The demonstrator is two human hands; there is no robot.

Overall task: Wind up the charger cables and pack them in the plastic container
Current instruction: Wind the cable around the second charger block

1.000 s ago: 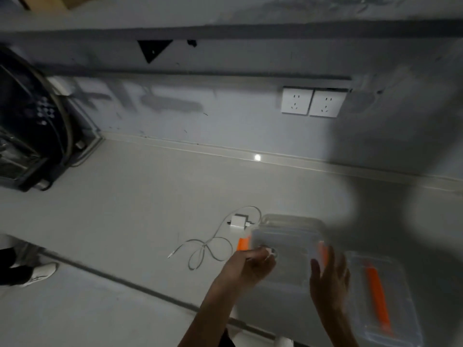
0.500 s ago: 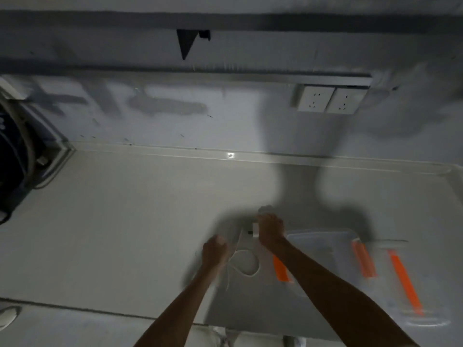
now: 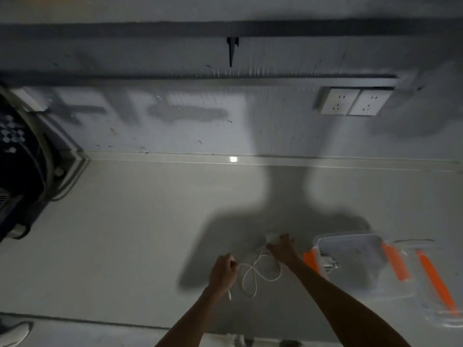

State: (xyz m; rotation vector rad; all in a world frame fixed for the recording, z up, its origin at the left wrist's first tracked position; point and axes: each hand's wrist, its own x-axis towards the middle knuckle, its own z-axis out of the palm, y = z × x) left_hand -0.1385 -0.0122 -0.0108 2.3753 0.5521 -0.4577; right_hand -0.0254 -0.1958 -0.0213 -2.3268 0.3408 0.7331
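Note:
A thin white charger cable (image 3: 253, 271) lies in loose loops on the grey counter (image 3: 140, 221). My left hand (image 3: 223, 271) is closed on the cable near its free end, whose plug hangs below the fist. My right hand (image 3: 281, 247) grips the white charger brick (image 3: 273, 237) at the cable's other end. To the right stands the clear plastic container (image 3: 350, 261) with orange clips; a small charger lies inside it near the left wall.
The container's clear lid (image 3: 436, 284) with an orange clip lies right of it, near the counter's front edge. Two white wall sockets (image 3: 353, 101) sit on the back wall. A dark appliance (image 3: 20, 166) stands at the far left.
Both hands left the container and went left to the cable on the counter. The right hand took the charger brick and the left hand closed on the cable end.

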